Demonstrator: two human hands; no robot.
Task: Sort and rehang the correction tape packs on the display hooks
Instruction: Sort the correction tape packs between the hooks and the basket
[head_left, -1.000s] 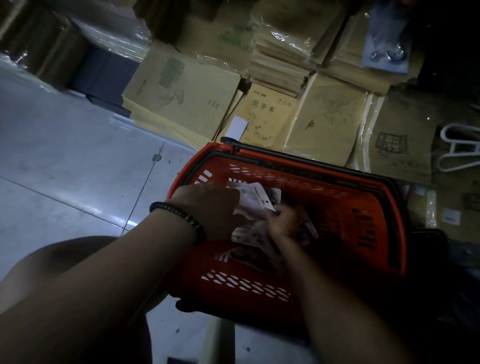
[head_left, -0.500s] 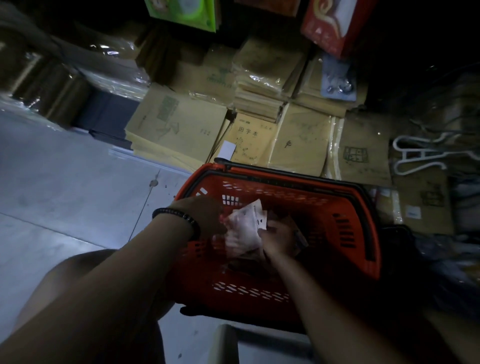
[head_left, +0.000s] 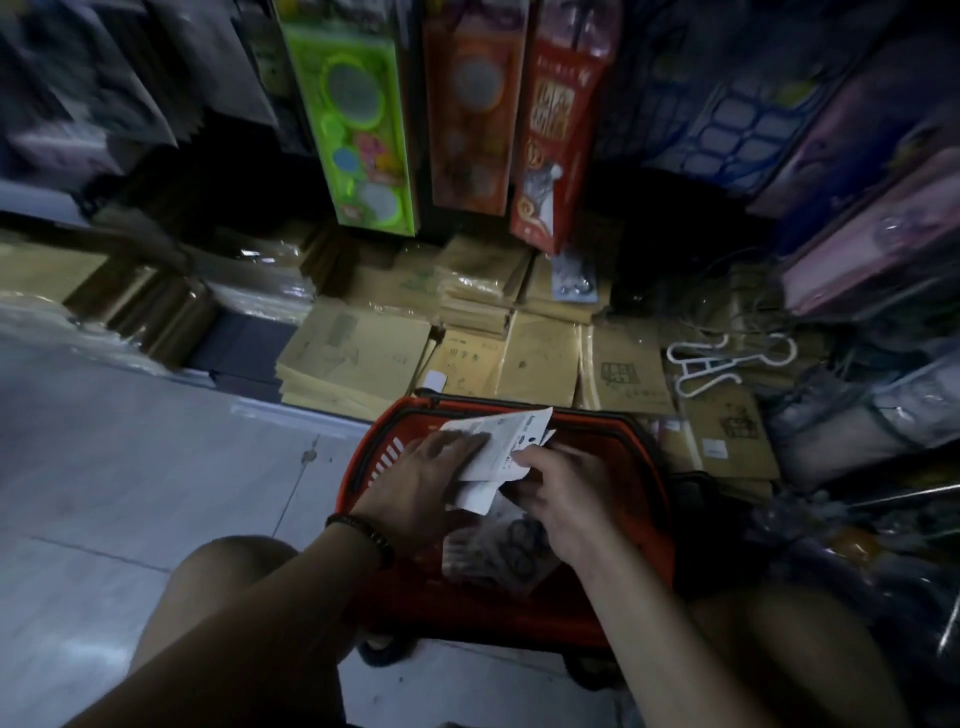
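Above the red basket (head_left: 631, 422), the correction tape packs (head_left: 501, 444) have risen from its depths to rim level. The left hand (head_left: 428, 480) grips the stack and the right hand (head_left: 569, 499) pinches its near edge, so rehanging looks close.

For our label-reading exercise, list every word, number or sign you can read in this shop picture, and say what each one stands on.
No text here can be read for certain.
correction tape pack: dark print and small logos on the white card, too small to read.
red box: large gold characters, too blurred to read.
brown exercise book: a few cover characters, too blurred to read.
green toy pack: no legible text.
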